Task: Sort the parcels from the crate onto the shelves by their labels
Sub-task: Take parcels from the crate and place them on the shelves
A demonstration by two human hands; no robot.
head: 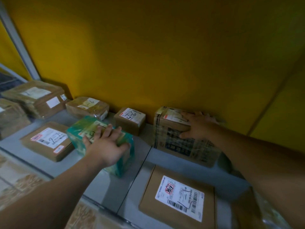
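The fingers (pixel 107 131) of the left hand (pixel 105 146) are spread apart and laid almost straight over the top of a green parcel (pixel 77 134), with the thumb set against its right side. The parcel sits askew under the palm, left of the middle of the shelf (pixel 102 184). The right hand (pixel 198 126) is laid flat, fingers splayed, on top of a taped carton (pixel 181 146), with the thumb dropped over its near edge. That carton is pushed against the yellow wall (pixel 148 55) at the far right.

The shelf is grey and is split by a dark seam (pixel 137 176) that runs between the two hands. Between the two held parcels, at the wall, a small brown box (pixel 130 119) is set. A flat labelled box (pixel 178 195) lies near, below the right hand, and another flat box (pixel 47 141) lies just left of the green parcel. Farther left, a taped brown packet (pixel 87 106) and a stack of parcels (pixel 36 98) are seen. A tiled floor (pixel 16 184) is visible at the near left.

The writing on the labels is blurred and largely unreadable, and the green parcel's label is partly covered by the left hand. The near right corner is cut off by the right arm.
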